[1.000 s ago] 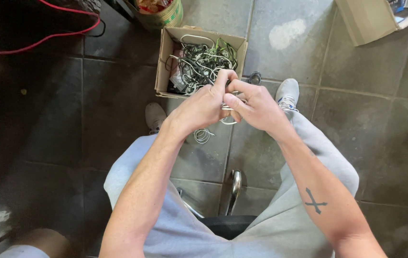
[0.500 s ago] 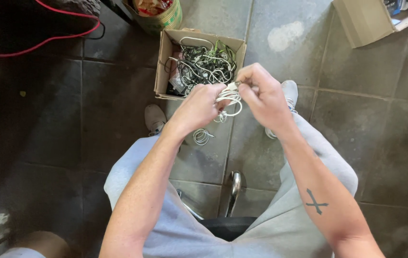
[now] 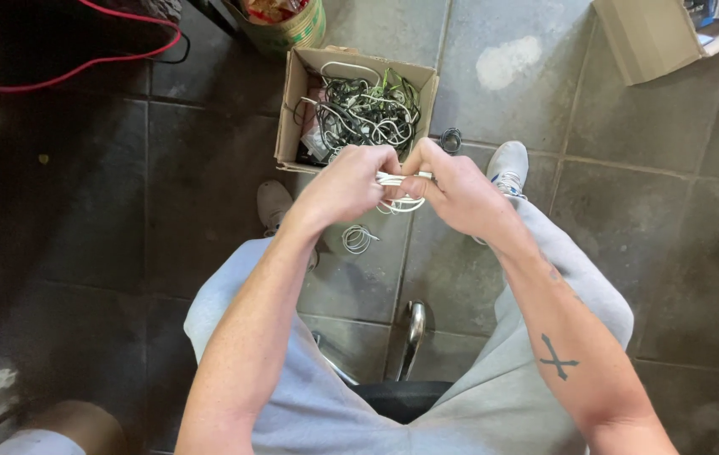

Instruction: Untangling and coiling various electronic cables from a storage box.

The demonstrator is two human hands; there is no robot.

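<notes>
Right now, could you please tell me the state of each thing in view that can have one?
left hand: closed on the white cable
right hand: closed on the white cable
white cable: bunched in loops between both hands
cardboard box: open, full of tangled cables
small coiled cable: lying loose on the floor tiles
second cardboard box: open, partly out of frame

Open brown carton [image 3: 292, 101] ahead; another [image 3: 646, 38] far right

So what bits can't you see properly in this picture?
- White cable, head view: its ends and plugs are hidden inside the left hand and right hand.
- Tangled cables in the cardboard box: too small to tell apart.
- Second box, top right: cut off by the edge.
</notes>
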